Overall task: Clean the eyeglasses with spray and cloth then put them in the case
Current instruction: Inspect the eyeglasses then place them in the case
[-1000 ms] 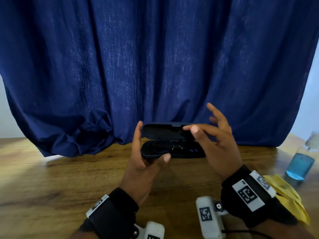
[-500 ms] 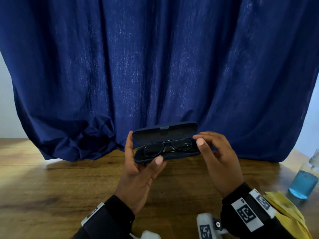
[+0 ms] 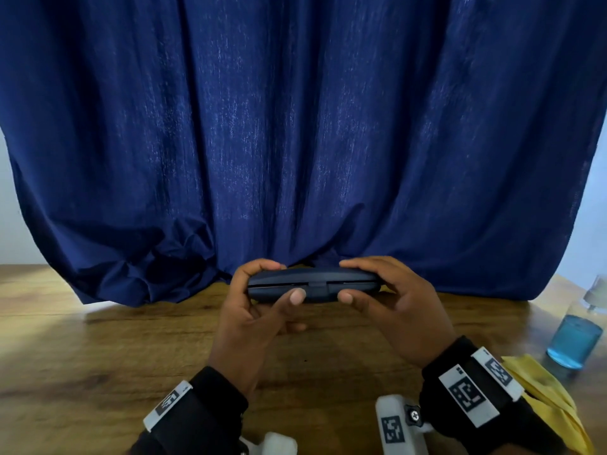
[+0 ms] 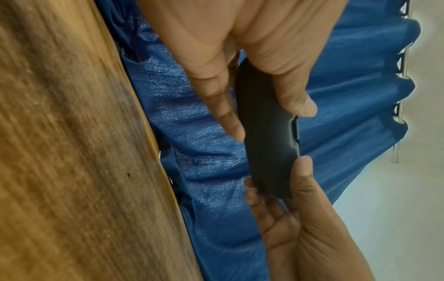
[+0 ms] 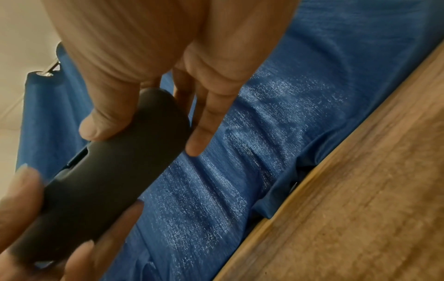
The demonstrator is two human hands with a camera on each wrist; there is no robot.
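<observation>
Curtain (image 3: 295,126) of deep blue cloth fills the back of the head view, its hem bunched on the far edge of the wooden counter (image 3: 98,356).

Left of centre, the left hand (image 3: 253,320) holds the left end of the dark blue eyeglass case (image 3: 313,284). Its grip is pinching the case, fingers curled over the top and the thumb (image 3: 295,295) pressed on the front edge. In the left wrist view the same hand (image 4: 240,47) clamps the case (image 4: 266,133) between thumb and fingers, with the counter (image 4: 72,152) running down the left side of the picture and the curtain (image 4: 204,142) behind.

The case is lifted above the counter, lying level and lengthwise between the two hands. Its lid is down, with a thin seam and a small catch showing along the front. The eyeglasses cannot be seen.

Right of centre, the right hand (image 3: 391,310) grips the other end the same way, fingers over the top and thumb on the front. The right wrist view shows this hand (image 5: 168,57) pinching the rounded end of the case (image 5: 115,180).

Far right, a clear spray bottle (image 3: 578,336) of blue liquid stands on the counter, and just in front of it lies a yellow cloth (image 3: 545,392), partly behind the right wristband.
</observation>
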